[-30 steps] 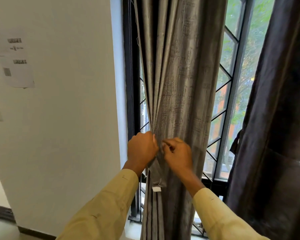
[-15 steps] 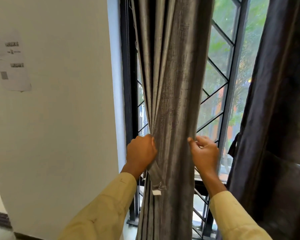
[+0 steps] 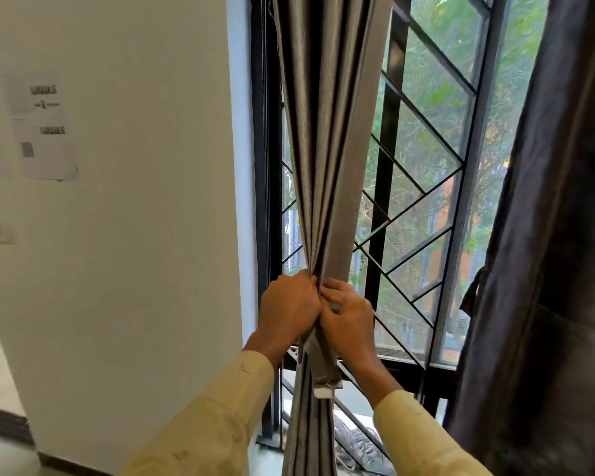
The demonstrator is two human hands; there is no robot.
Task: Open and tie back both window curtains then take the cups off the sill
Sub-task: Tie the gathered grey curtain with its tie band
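The grey left curtain (image 3: 327,139) hangs gathered into a narrow bunch at the window's left side. My left hand (image 3: 287,309) grips the bunch from the left at waist height. My right hand (image 3: 349,317) presses against it from the right, fingers closed on the fabric. A grey tie-back strip (image 3: 322,364) with a white tag hangs down between my wrists. The dark right curtain (image 3: 543,269) hangs at the right edge, pulled aside. No cups are visible, and the sill is mostly hidden by the curtain and my arms.
A black window frame with a diagonal metal grille (image 3: 419,207) stands behind the curtains. A white wall (image 3: 134,235) with taped paper sheets (image 3: 45,132) fills the left. Dark skirting (image 3: 4,424) runs along the floor at lower left.
My right hand swung out to the curtain's right edge, then came back left, squeezing the fabric into a tighter bunch against my left hand.
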